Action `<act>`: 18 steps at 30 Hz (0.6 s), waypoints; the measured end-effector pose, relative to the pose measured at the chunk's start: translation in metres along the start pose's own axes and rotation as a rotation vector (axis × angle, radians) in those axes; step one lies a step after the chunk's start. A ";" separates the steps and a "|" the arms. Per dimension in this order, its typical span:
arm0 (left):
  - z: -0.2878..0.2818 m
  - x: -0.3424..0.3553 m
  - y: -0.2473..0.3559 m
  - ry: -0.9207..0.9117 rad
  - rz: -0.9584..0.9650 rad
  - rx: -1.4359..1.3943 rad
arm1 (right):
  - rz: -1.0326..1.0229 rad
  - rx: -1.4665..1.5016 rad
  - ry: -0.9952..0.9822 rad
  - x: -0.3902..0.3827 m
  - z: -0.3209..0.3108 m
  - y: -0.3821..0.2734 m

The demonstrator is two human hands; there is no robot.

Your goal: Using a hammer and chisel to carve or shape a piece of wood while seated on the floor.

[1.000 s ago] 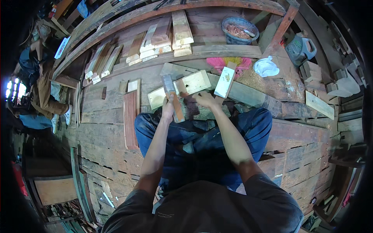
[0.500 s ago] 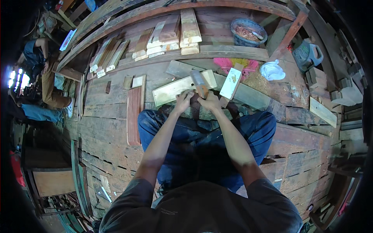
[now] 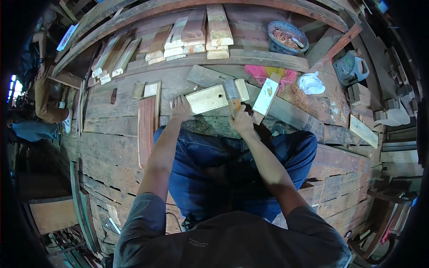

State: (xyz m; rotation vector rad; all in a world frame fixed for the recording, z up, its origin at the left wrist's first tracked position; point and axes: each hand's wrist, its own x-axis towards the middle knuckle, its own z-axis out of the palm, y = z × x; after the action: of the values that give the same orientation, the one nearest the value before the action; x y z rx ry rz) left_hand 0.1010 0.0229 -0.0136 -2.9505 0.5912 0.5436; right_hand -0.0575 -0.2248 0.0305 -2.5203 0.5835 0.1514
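A pale wooden board point(image 3: 206, 101) with a dark round hole lies in front of my crossed legs. My left hand point(image 3: 180, 108) rests at its left end, fingers spread and pointing away from me. My right hand point(image 3: 242, 119) is closed around the wooden handle of a putty knife point(image 3: 231, 91), whose broad grey blade extends over the right part of the board. The blade's far edge is hard to make out against the wood. Just right of it lies a narrow wooden piece with a white-topped block point(image 3: 265, 96).
Reddish boards point(image 3: 146, 127) lie left of my knee. Stacked planks point(image 3: 219, 31) stand beyond a low beam, beside a bucket point(image 3: 288, 50) of brown paste. A pink brush point(image 3: 286, 79), white cloth point(image 3: 311, 83) and grey jug point(image 3: 351, 69) sit right. Another person's leg point(image 3: 50, 105) shows far left.
My left hand has moved left, away from my right hand, to the board's left end. The board has shifted slightly right, and the knife now shows its flat blade.
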 end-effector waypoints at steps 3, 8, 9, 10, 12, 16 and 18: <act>-0.003 0.000 0.012 0.094 0.017 0.003 | 0.041 -0.021 0.019 -0.002 0.011 0.003; -0.033 -0.011 0.028 0.021 0.042 0.001 | -0.062 -0.083 -0.129 -0.005 0.009 0.002; -0.035 -0.011 0.031 -0.026 0.050 -0.008 | -0.095 -0.086 -0.180 -0.006 0.004 0.003; -0.023 -0.011 0.006 -0.023 0.042 -0.008 | -0.121 -0.081 -0.173 -0.007 -0.008 -0.013; -0.007 -0.004 -0.013 -0.051 0.067 -0.079 | -0.140 -0.051 -0.112 -0.001 -0.018 -0.025; -0.049 -0.027 0.032 -0.065 0.103 -0.315 | -0.089 -0.023 0.152 0.008 -0.026 0.015; -0.056 -0.035 0.035 0.008 0.158 -0.363 | -0.122 -0.115 0.266 0.008 -0.027 0.022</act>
State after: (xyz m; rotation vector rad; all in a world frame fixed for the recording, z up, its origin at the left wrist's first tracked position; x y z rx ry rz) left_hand 0.0754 -0.0049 0.0512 -3.2610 0.8109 0.7241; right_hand -0.0604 -0.2587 0.0416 -2.7006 0.5340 -0.2039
